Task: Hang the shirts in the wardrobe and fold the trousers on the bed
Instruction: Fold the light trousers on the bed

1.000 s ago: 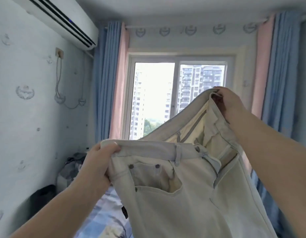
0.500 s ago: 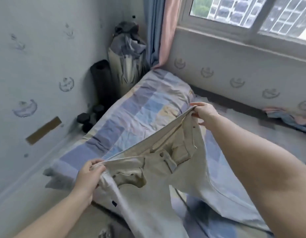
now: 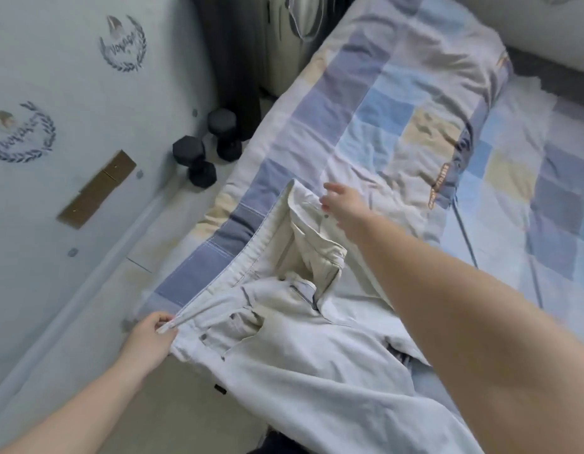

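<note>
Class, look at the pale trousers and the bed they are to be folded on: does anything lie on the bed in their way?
Nothing visible does. The trousers already lie partly on the bed, the left hand pinching the waistband. Only the checked cover lies beyond the right hand.

The pale cream cotton trousers (image 3: 294,362) show an off-white inner waistband lining, grey metal rivets at the pocket corners and a small black tag on the lower edge. Beneath the trousers, the quilted bedcover (image 3: 382,103) is a patchwork of checks in light blue, slate blue, lavender grey and sandy beige. Left of the bedcover, two matt black hexagonal dumbbells (image 3: 202,149) sit on a beige floor. Beyond the dumbbells, the pale grey wallpaper (image 3: 71,77) carries dark grey laurel-wreath emblems, and a brown strip of tape (image 3: 95,190) crosses it.
</note>
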